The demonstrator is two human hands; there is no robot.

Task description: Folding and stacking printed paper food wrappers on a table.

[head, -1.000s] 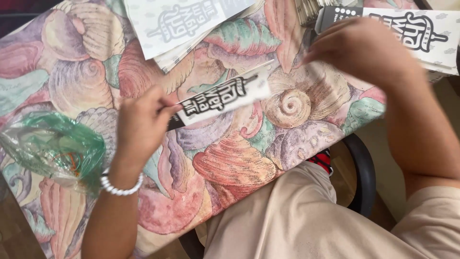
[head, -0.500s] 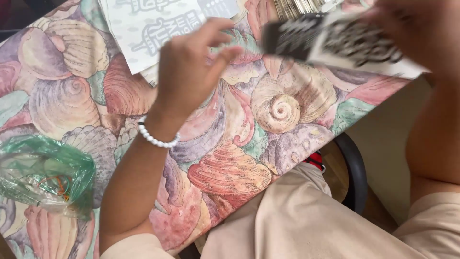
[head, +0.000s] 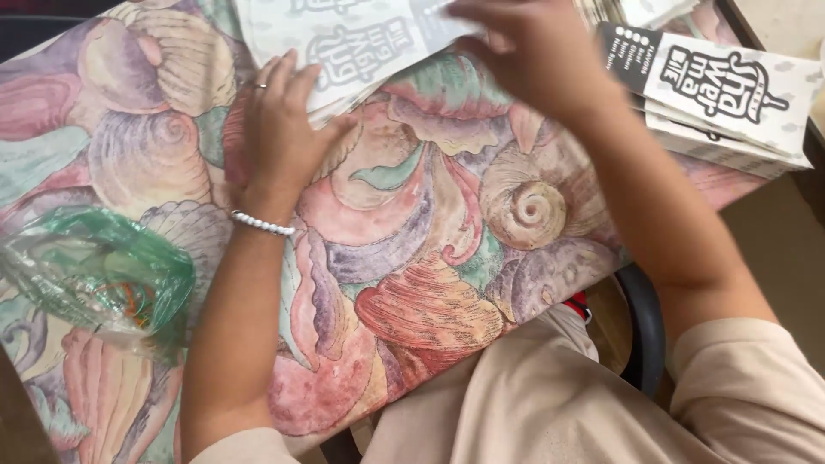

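Nearest, left of the left hand – a crumpled green plastic bag on the shell-print tablecloth. L hand lies flat, fingers spread, pressing the near edge of a stack of white printed sheets. R hand further right on the same stack, blurred – can't tell its grip. Far right of it, folded printed cartons

Flat sheets lie at the worktop's far edge; folded boxes stacked right; plastic bag (crumpled) near left.
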